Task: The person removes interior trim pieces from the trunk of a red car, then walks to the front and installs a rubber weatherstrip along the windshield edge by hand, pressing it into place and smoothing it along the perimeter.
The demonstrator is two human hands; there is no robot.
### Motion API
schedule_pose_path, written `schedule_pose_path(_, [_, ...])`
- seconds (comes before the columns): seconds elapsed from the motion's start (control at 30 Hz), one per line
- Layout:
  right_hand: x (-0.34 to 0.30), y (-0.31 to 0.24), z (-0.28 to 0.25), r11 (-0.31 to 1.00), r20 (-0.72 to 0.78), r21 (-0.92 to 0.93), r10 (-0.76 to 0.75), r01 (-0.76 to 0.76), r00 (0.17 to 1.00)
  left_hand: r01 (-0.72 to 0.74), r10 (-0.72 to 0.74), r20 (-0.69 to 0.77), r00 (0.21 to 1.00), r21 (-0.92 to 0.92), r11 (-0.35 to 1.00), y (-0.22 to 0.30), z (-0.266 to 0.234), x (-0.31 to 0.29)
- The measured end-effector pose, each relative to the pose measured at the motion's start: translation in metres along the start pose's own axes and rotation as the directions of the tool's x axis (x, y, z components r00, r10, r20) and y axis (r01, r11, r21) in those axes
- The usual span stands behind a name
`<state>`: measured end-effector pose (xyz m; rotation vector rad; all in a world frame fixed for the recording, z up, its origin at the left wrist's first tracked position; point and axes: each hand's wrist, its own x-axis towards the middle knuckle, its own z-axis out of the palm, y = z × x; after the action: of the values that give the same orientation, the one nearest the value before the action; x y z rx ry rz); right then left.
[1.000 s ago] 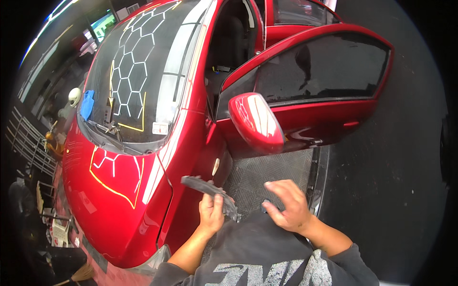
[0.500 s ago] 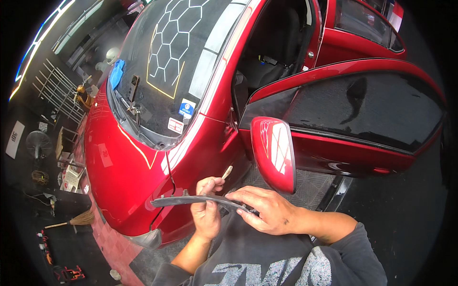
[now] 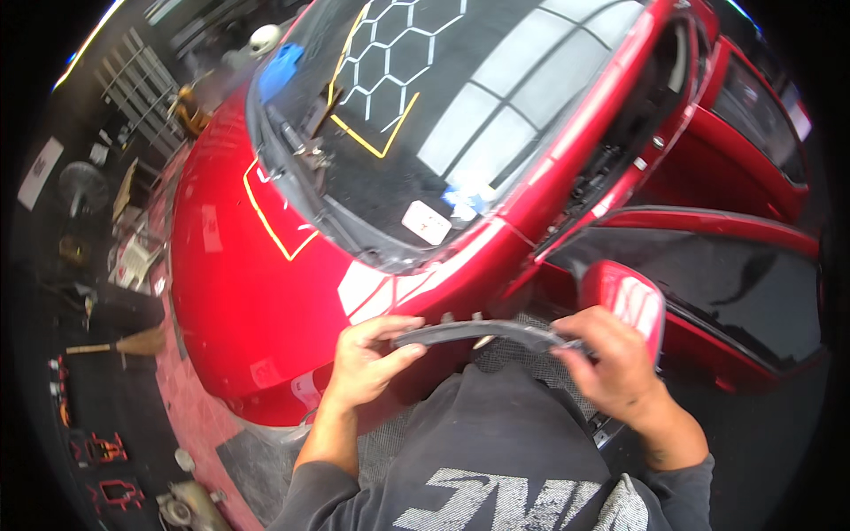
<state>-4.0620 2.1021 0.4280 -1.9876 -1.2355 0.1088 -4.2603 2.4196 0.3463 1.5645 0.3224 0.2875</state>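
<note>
A dark, narrow, curved trim strip [image 3: 482, 330] with small clips on its upper edge is stretched between my two hands, in front of my chest. My left hand [image 3: 365, 361] pinches its left end between thumb and fingers. At the other end, my right hand [image 3: 613, 365] is closed on the strip, somewhat blurred. A small tan piece [image 3: 482, 342] shows just under the strip's middle; I cannot tell what it rests on. Beyond the strip is the red car's front fender and hood [image 3: 257, 310], and the red side mirror [image 3: 624, 305] is just past my right hand.
The car's front door [image 3: 708, 274] and rear door [image 3: 753, 133] stand open on the right. A blue cloth [image 3: 281, 73] lies by the windshield [image 3: 496, 115]. At left are a broom [image 3: 133, 342], a fan [image 3: 84, 188] and red-and-black tools [image 3: 102, 449] on the floor.
My hands have moved apart, the left now at the strip's left end and the right at its right end. The tan piece no longer sticks out above my left hand. The view has shifted.
</note>
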Motion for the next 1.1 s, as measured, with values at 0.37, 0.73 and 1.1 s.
schedule_pose_path(0.37, [0.177, 0.013, 0.012, 0.860, 0.208, 0.280, 0.380, -0.427, 0.901, -0.115, 0.094, -0.178, 0.980, -0.114, 0.987, -0.014, -0.055, 0.058])
schedule_pose_path(0.73, [0.248, 0.049, 0.036, 0.821, 0.377, 0.306, 0.361, -0.482, 0.853, -0.070, 0.134, -0.203, 0.970, 0.294, 0.953, -0.006, -0.097, 0.094])
schedule_pose_path(1.1, [0.231, 0.016, 0.082, 0.663, 0.123, -0.270, -0.696, 0.699, 0.707, 0.031, 0.003, 0.059, 0.998, -0.566, 0.824, 0.048, -0.036, 0.145])
